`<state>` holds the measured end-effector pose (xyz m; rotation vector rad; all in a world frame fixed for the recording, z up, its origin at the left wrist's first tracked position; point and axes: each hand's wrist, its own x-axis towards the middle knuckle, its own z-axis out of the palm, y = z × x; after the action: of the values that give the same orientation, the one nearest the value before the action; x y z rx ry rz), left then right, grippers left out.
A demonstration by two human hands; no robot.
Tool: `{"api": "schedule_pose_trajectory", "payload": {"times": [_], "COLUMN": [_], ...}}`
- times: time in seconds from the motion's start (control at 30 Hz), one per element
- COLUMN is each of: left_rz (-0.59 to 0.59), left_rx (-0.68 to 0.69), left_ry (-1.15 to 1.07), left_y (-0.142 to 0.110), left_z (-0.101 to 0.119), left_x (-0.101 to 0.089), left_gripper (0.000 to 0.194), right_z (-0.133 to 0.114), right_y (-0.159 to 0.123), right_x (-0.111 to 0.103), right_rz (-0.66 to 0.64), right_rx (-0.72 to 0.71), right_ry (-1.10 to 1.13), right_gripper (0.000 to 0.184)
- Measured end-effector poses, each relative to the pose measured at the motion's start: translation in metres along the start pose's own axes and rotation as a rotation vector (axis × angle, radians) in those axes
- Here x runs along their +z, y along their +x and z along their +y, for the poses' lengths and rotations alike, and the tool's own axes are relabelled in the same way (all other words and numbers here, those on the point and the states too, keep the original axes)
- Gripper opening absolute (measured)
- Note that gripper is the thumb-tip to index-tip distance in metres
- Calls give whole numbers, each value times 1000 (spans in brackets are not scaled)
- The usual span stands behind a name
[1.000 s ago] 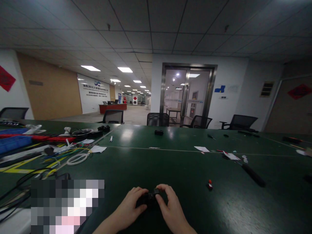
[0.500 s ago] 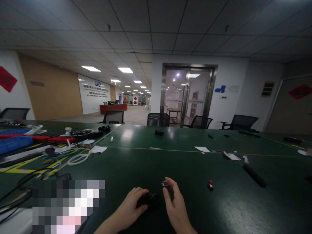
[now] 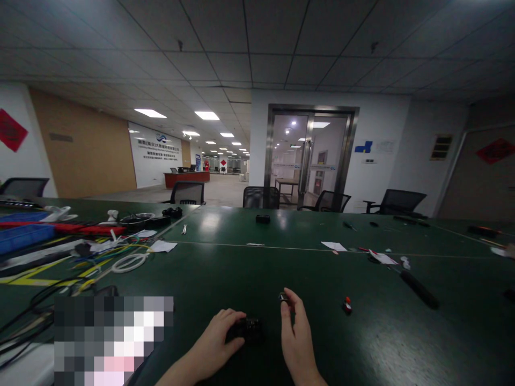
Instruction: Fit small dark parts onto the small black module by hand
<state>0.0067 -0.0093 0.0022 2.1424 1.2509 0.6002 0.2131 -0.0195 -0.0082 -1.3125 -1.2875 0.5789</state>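
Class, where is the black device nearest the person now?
In the head view, the black device sits low, near centre, on the green table, its left end in the left hand; the right hand is to its right.

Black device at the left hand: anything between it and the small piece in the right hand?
Nothing visible. Only green tabletop shows between the black device and the small piece pinched in the right hand. The left hand is at the device's left end, outside that gap.
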Motion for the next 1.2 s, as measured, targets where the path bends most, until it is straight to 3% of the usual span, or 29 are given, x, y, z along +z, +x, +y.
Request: {"api": "schedule_pose_trajectory", "payload": {"times": [0.27, 0.67, 1.03, 1.2], "left_rz": [-1, 7, 17, 15], "left_rx": [-1, -4, 0, -9], "left_ry": [-7, 10, 3, 7], "left_y": [0, 1, 2, 0], "left_z": [-1, -6, -4, -3], "left_x": [1, 3, 3, 2], "left_gripper": [43, 44, 42, 43], "right_z": [-1, 2, 2, 3], "right_y": [1, 5, 3, 2], "right_x": [-3, 0, -1, -1], "right_rz": [1, 112, 31, 27], "right_rx": [92, 88, 118, 67], "right_ry": [-13, 80, 31, 13], "right_gripper": [50, 53, 50, 47]}}
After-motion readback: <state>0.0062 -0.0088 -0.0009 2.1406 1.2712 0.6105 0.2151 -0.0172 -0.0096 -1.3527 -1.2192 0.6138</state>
